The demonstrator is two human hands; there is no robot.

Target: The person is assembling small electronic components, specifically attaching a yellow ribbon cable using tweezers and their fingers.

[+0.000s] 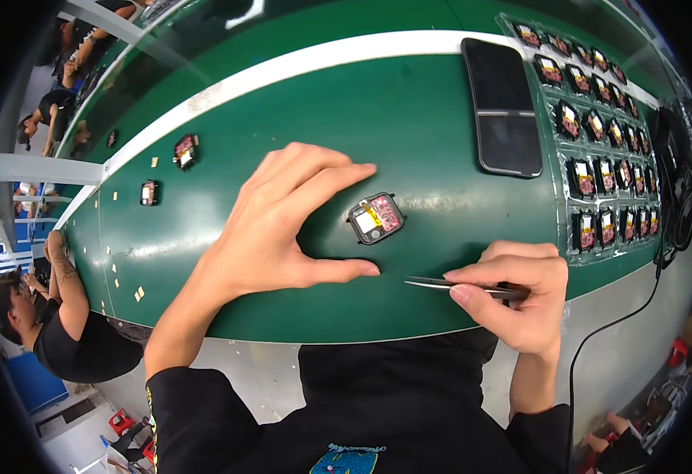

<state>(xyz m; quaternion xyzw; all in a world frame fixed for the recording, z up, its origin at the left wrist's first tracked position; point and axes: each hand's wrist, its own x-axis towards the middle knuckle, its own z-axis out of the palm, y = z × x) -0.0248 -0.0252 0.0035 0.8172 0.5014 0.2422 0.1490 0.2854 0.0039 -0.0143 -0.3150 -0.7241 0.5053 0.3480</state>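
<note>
Co-worker (85, 332) in a black top, one forearm at the table's edge, marks the left limit of what I observe through the head camera. Next to the right, pale scraps (140, 294) lie scattered over the green table (306, 95). Beyond them I note two small dark modules: the nearer one (149, 193) lies flat, and the farther one (186, 152) sits just above and to its right. The left hand (267, 229) follows, its thumb and fingers spread wide in a C and holding nothing. Just beside its opening lies the central module (376, 219), a black square housing with a white patch, a yellow strip and a red board, flat on the table and apart from both hands. To its lower right I see metal tweezers (431, 284), pinched between the thumb and index finger of the right hand (524, 296); their points aim left, near the module but clear of it, and I cannot tell whether those points meet. Above the right hand lies a black phone (508, 107). Farther right, a clear tray (565, 197) bears rows of similar modules (585, 179), with a bundled black cable (675, 186) beside it.
</note>
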